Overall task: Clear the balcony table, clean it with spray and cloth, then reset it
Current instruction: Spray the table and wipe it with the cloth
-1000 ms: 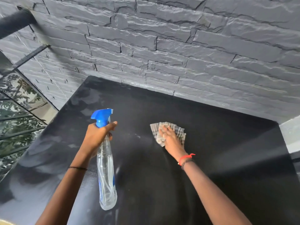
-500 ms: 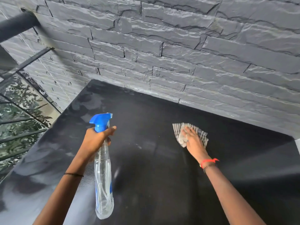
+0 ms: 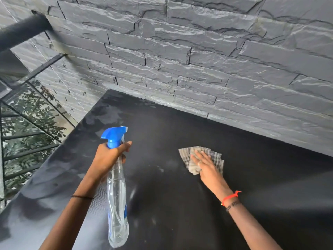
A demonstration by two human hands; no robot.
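Observation:
A black balcony table fills the lower view, its left part showing pale smears and reflections. My left hand grips the neck of a clear spray bottle with a blue trigger head, held above the table's left half, its base hanging toward me. My right hand lies flat, fingers spread, pressing a grey checked cloth onto the table near its middle. The cloth's right part is hidden under my palm.
A grey stacked-stone wall runs right behind the table's far edge. A dark metal railing with glass panels stands at the left, with green foliage beyond it.
My right hand slid the cloth to the right across the table, then back a little to the left. My left hand kept the spray bottle in about the same place.

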